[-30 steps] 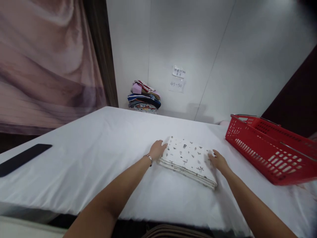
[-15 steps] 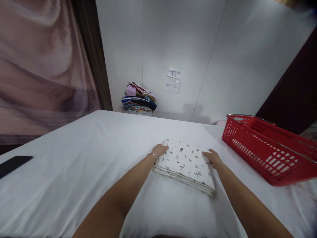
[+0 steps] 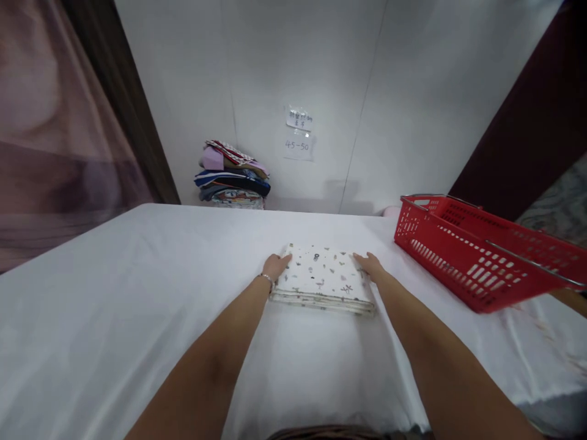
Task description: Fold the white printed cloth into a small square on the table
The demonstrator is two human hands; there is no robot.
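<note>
A folded white cloth (image 3: pixel 321 272) with small grey and brown plant and animal prints lies on the white-covered bed or table in front of me. Its layers show along the near edge. My left hand (image 3: pixel 276 266), with a bracelet at the wrist, grips the cloth's left side, thumb over the top. On the opposite side, my right hand (image 3: pixel 369 265) holds the far right part, thumb and fingers at the edge. The fingertips under the cloth are hidden.
At the right stands a red plastic basket (image 3: pixel 458 256) with metal handles. What looks like part of another person's arm (image 3: pixel 569 300) shows beside it. Folded clothes (image 3: pixel 233 174) are stacked against the back wall, left of paper signs (image 3: pixel 299 145). A curtain (image 3: pixel 68 140) hangs at left.
The view has swung right, and the dark flat object at the left is out of sight. Both hands keep hold of the cloth, whose near edge now lies straighter and slightly farther off.
</note>
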